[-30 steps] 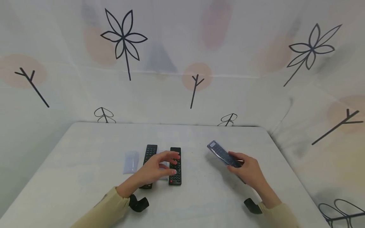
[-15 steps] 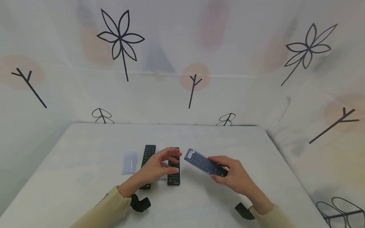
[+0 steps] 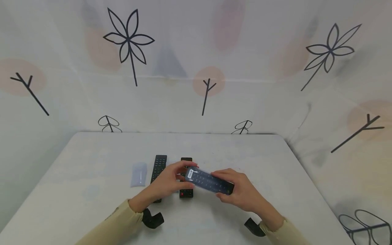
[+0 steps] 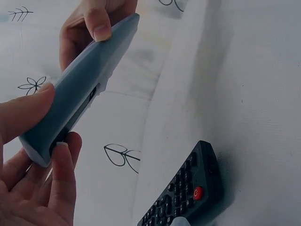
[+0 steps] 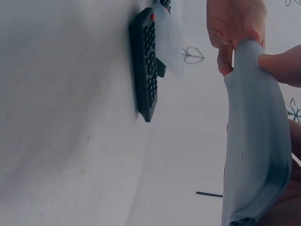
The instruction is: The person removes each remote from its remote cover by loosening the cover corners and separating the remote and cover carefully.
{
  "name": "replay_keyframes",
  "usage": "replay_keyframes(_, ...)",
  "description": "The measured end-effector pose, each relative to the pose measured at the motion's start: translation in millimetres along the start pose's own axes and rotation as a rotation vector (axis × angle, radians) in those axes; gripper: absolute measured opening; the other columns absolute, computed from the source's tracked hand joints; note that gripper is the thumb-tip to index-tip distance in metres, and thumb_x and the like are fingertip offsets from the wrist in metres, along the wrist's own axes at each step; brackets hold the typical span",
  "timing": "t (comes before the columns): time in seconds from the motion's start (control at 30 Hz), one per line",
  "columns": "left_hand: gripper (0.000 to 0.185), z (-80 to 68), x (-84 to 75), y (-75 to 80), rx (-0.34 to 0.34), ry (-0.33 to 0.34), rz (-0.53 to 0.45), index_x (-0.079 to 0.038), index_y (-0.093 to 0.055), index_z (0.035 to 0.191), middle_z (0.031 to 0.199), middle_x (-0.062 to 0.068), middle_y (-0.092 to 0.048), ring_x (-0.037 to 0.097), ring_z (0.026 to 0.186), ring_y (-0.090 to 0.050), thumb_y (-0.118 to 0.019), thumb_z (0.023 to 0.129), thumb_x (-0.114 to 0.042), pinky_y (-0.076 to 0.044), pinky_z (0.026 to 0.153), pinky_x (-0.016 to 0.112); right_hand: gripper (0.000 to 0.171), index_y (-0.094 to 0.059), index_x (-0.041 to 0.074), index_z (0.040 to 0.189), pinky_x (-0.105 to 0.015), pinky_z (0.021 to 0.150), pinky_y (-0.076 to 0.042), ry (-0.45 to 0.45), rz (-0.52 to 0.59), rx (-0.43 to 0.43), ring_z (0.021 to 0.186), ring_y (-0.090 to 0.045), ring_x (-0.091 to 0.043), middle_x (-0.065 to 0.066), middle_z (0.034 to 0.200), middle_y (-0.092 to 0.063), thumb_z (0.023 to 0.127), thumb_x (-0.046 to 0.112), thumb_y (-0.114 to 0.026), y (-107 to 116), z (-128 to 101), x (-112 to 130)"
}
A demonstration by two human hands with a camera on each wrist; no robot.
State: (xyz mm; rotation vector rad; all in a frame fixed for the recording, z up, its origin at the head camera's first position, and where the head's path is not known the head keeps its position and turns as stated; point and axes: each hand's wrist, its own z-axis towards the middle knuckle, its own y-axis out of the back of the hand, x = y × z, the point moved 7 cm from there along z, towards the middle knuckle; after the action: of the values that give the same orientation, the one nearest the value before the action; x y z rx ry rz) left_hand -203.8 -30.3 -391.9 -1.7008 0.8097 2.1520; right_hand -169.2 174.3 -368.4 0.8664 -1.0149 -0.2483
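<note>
A black remote in a bluish translucent cover [image 3: 208, 181] is held above the table, tilted. My right hand [image 3: 225, 187] grips its near end and my left hand [image 3: 187, 170] pinches its far end between thumb and fingers. The left wrist view shows the cover [image 4: 80, 94] between my left thumb [image 4: 23, 113] and fingers. In the right wrist view the covered remote [image 5: 254, 141] stands upright with fingertips at its top. Two bare black remotes lie below on the table: one [image 3: 160, 165] left of my left hand, one [image 3: 186, 194] partly hidden under the hands.
An empty clear sleeve [image 3: 139, 174] lies left of the remotes. The white table [image 3: 92, 163] stands against a patterned cloth backdrop [image 3: 196, 85] on all sides. The bare remote with a red button [image 4: 188, 197] lies just under my left hand.
My right hand has carried the covered remote from the right side leftward to the middle. My left hand, which hovered over the bare remotes, now pinches its far end.
</note>
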Motion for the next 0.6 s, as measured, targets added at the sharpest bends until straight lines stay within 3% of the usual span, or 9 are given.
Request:
replay_keyframes(0.27, 0.053, -4.5, 6.4, 6.0, -0.028, 0.046, -0.057, -0.013, -0.061, 0.128, 0.121, 0.008, -0.062, 0.022, 0.097, -0.068, -0.084, 0.081, -0.01, -0.057, 0.081, 0.034, 0.063, -0.058, 0.016, 0.139, -0.041, 0.091, -0.05, -0.01, -0.018, 0.074, 0.116, -0.057, -0.02, 0.001, 0.132, -0.06, 0.081, 0.018, -0.084, -2.4, 1.5, 2.0)
replay_keyframes(0.47, 0.053, -10.2, 7.2, 17.2, -0.081, 0.065, -0.1, -0.013, -0.063, 0.127, 0.12, 0.012, -0.063, 0.026, 0.091, -0.071, -0.084, 0.079, -0.007, -0.057, 0.077, 0.033, 0.066, -0.058, 0.018, 0.139, -0.043, 0.092, -0.051, -0.001, -0.075, 0.028, 0.118, -0.058, -0.021, 0.001, 0.133, -0.06, 0.079, 0.018, -0.086, 8.9, -2.5, 1.9)
replay_keyframes(0.6, 0.054, -14.2, 6.6, 24.3, -0.098, 0.053, -0.153, -0.01, -0.061, 0.129, 0.121, 0.014, -0.064, 0.029, 0.097, -0.07, -0.084, 0.08, -0.006, -0.057, 0.078, 0.035, 0.067, -0.057, 0.017, 0.139, -0.041, 0.09, -0.052, 0.011, -0.096, 0.003, 0.116, -0.059, -0.021, 0.001, 0.133, -0.06, 0.079, 0.017, -0.086, 16.3, -6.8, 0.7)
